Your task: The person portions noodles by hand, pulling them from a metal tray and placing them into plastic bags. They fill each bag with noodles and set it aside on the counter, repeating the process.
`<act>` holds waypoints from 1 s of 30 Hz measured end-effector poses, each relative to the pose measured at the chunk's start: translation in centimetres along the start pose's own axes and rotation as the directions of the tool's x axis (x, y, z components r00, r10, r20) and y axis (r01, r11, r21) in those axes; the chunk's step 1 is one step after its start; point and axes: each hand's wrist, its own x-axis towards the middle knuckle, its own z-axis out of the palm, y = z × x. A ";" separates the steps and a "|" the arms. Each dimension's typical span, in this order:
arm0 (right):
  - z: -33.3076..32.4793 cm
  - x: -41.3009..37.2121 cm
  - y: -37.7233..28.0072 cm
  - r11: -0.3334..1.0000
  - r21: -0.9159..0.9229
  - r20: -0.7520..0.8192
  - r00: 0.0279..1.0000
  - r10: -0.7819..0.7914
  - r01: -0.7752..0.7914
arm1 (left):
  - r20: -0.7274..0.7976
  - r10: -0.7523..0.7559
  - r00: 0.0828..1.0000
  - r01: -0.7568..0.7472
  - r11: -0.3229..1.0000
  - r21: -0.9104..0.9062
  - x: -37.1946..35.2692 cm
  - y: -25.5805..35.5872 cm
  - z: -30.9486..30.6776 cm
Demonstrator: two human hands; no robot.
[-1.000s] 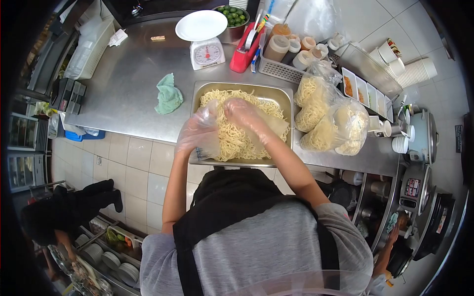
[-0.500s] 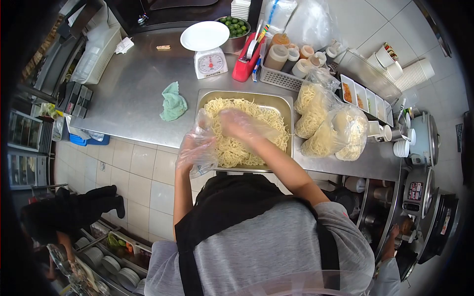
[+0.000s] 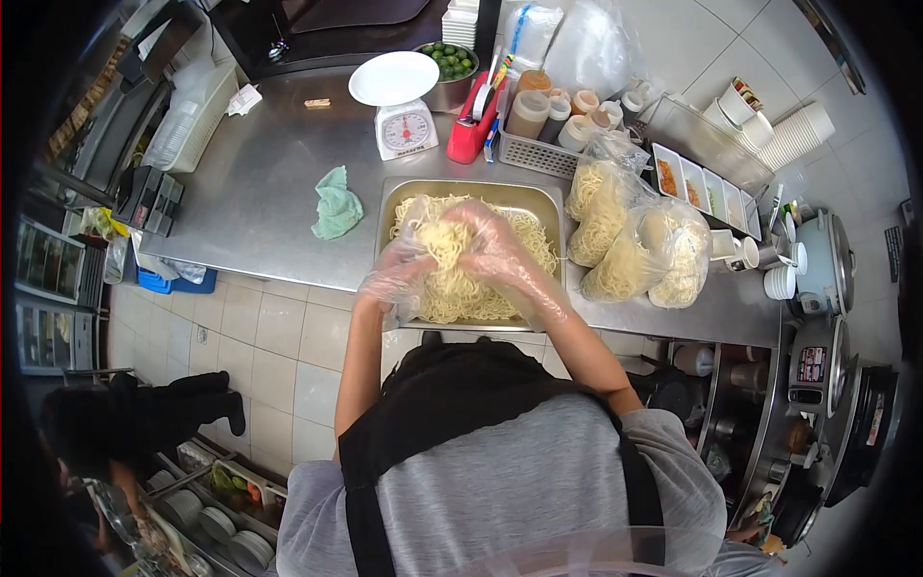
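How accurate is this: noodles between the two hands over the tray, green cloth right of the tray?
Wrong side: head view shows the green cloth left of the tray. The rest stands: noodles between left hand and right hand, over it.

Right hand [image 3: 488, 242] grips noodles [image 3: 444, 240] against left hand [image 3: 389, 276], both clear-gloved, over metal tray [image 3: 535, 198]. Green cloth [image 3: 337, 204] left of tray; scale [image 3: 405, 131] beyond.

The steel counter [image 3: 260, 197] bears a noodle tray [image 3: 540, 200], scale [image 3: 405, 132], green cloth [image 3: 336, 205] and bagged noodles [image 3: 618, 262].
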 end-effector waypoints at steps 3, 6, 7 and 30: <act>-0.5 -1.7 -0.5 0.972 0.204 0.079 0.992 0.100 -0.114 | -0.046 0.084 0.995 -0.093 0.964 -0.251 0.5 -1.9 0.7; -1.4 -2.8 0.7 0.832 0.443 0.173 0.943 0.285 -0.333 | -0.151 0.031 0.988 -0.082 0.935 -0.344 0.6 -2.5 1.0; -1.3 -3.0 1.0 0.781 0.490 0.172 0.921 0.349 -0.387 | -0.136 0.047 0.990 -0.088 0.945 -0.313 0.5 -2.5 1.0; 1.0 -1.4 2.4 0.951 0.186 0.088 0.968 0.235 -0.247 | -0.246 0.151 0.957 -0.193 0.968 -0.157 -0.7 -0.3 2.1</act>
